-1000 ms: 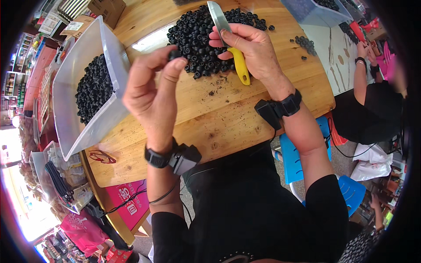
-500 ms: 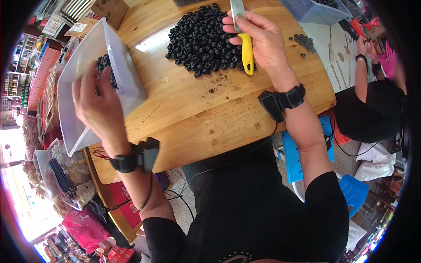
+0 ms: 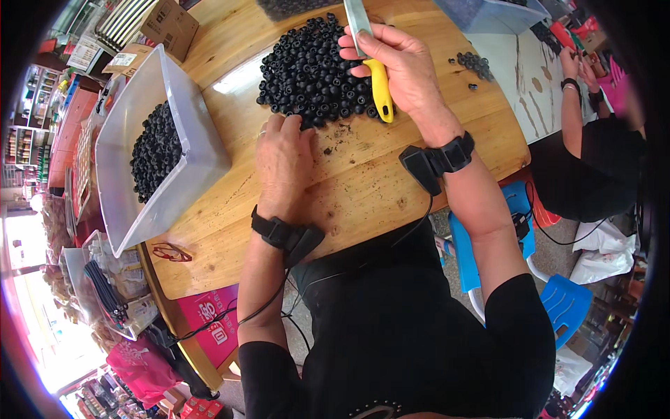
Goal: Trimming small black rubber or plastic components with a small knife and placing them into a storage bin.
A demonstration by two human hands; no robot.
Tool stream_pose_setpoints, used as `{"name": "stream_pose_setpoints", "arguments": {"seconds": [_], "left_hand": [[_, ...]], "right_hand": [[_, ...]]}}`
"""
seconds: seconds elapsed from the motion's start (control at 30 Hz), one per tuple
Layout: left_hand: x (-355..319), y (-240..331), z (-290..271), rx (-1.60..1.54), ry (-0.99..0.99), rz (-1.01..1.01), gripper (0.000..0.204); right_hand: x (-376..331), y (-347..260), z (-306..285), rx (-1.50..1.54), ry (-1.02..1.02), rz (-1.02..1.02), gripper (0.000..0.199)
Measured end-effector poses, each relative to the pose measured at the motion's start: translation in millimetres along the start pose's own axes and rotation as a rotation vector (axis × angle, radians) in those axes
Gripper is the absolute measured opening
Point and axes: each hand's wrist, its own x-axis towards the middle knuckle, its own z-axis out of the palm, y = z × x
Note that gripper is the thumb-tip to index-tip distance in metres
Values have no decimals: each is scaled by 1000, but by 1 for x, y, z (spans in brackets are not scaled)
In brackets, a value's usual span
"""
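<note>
My right hand holds a knife by its yellow handle, its metal blade pointing away from me. It hovers over the right side of a large heap of small, round black pieces, many showing a pale ring or opening. My left hand rests at the heap's near-left edge. Its fingers are bent and close together among the nearest pieces; their tips are partly hidden, so anything pinched there cannot be made out. To the left, a clear plastic bin holds more of the black pieces.
The wooden table has dark crumbs near the heap. Red-framed glasses lie at its near-left corner. A small group of dark pieces sits at right. Another clear bin stands at far right. A person's hands work beyond.
My left hand has moved right, from over the bin to the near edge of the heap. The knife stays in my right hand, and the view has shifted slightly.
</note>
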Motion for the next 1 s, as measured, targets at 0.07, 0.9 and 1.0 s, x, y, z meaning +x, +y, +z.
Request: {"name": "stream_pose_setpoints", "arguments": {"seconds": [0.07,0.9,1.0], "left_hand": [[2,-4,4,2,4,-11,16],[-1,-3,5,-1777,8,-287,24],[-1,-5,6,-1892,-41,-289,26]], "right_hand": [[-2,-1,3,2,-4,9,27],[-27,6,35,-286,-337,14,17],[-29,4,36,-305,-338,-62,17]]}}
